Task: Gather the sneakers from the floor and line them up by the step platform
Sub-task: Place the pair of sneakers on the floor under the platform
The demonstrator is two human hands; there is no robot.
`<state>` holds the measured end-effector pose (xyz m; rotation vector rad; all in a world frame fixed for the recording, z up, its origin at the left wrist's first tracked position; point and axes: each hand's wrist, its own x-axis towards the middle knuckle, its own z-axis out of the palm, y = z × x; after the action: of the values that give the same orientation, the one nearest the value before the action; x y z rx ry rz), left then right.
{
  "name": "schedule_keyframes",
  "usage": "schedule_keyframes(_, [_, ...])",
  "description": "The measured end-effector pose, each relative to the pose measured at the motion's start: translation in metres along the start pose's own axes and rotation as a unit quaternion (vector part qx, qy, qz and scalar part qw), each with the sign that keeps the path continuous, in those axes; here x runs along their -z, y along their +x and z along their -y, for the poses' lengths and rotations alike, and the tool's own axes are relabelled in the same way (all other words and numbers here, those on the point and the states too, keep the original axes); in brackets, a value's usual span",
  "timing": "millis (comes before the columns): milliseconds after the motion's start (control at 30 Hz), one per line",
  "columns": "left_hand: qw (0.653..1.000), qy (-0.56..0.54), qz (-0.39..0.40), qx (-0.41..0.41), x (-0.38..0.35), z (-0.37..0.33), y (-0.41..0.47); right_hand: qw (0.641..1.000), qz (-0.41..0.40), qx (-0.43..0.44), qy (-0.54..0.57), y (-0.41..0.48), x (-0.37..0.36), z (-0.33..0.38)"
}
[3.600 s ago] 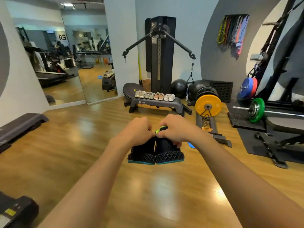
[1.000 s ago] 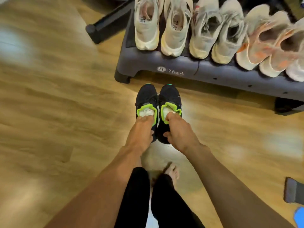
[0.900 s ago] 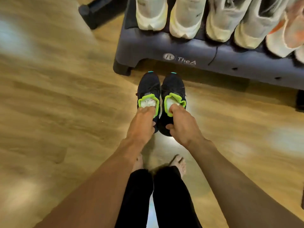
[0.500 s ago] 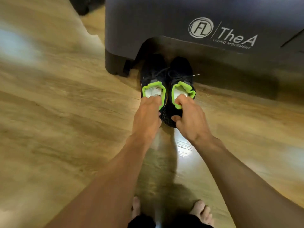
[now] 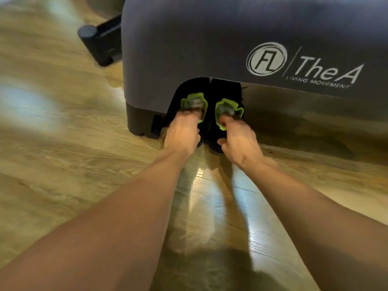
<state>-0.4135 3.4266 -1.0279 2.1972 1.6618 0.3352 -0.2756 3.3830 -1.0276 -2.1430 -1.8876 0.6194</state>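
Two black sneakers with lime-green collars stand side by side on the wooden floor, toes tucked under the front edge of the grey step platform [image 5: 210,49]. My left hand [image 5: 182,134] grips the heel of the left sneaker [image 5: 189,91], fingers hooked inside its collar. My right hand [image 5: 239,141] holds the heel of the right sneaker [image 5: 227,89] the same way, thumb on the outside. The toes of both sneakers are hidden beneath the platform.
The platform's dark foot [image 5: 140,122] stands just left of the sneakers. A black bar-shaped base [image 5: 98,43] lies on the floor at the upper left. Wooden floor [image 5: 63,164] spreads to the left and toward me.
Both hands carried the black pair across the room, lowered it in front of the platform and slid it forward until the toes went under the edge. The camera dropped closer.
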Motion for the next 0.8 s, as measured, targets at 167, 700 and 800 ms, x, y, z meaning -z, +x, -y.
schedule_keyframes(167, [0.999, 0.016, -0.007, 0.045, 0.001, -0.003, 0.004, 0.994, 0.076, -0.073, -0.033, 0.017, 0.003, 0.002])
schedule_keyframes(700, [0.998, 0.034, 0.046, 0.04, 0.028, -0.021, -0.014, 0.992, 0.092, -0.081, 0.034, -0.008, 0.02, 0.03])
schedule_keyframes(800, [0.997, -0.017, 0.059, 0.039, 0.057, -0.047, -0.047, 0.993, 0.076, -0.063, 0.07, -0.059, 0.06, 0.042])
